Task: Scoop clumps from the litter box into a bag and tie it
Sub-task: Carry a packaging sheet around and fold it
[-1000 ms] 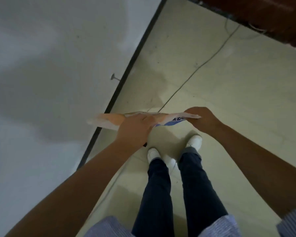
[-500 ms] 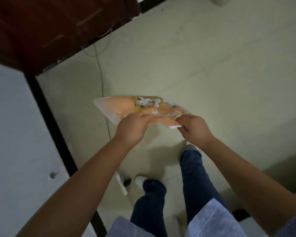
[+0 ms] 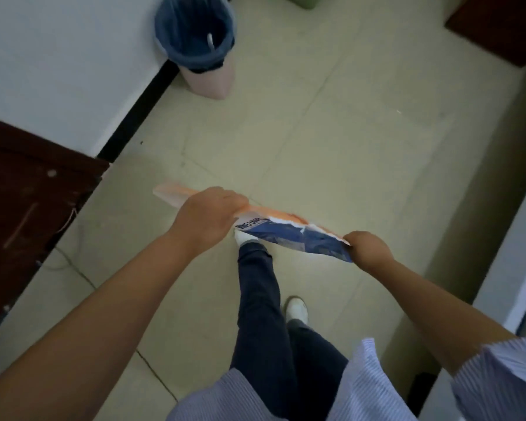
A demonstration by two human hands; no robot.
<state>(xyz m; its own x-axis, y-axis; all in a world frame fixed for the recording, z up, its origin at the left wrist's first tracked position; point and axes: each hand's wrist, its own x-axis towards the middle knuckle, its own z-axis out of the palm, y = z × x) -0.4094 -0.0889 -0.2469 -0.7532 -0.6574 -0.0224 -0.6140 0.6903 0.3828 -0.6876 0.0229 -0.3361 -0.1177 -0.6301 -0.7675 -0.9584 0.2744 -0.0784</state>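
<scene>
Orange-and-blue plastic bag (image 3: 289,230), limp, light and likely slippery, hangs stretched flat between 2 grips: left hand (image 3: 208,214) clenching mid-length, right hand (image 3: 366,247) pinching its end.

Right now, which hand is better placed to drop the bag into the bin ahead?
Left, probably. The left hand grips the bag on the side toward the blue-lined bin; the right hand holds the far end.
</scene>
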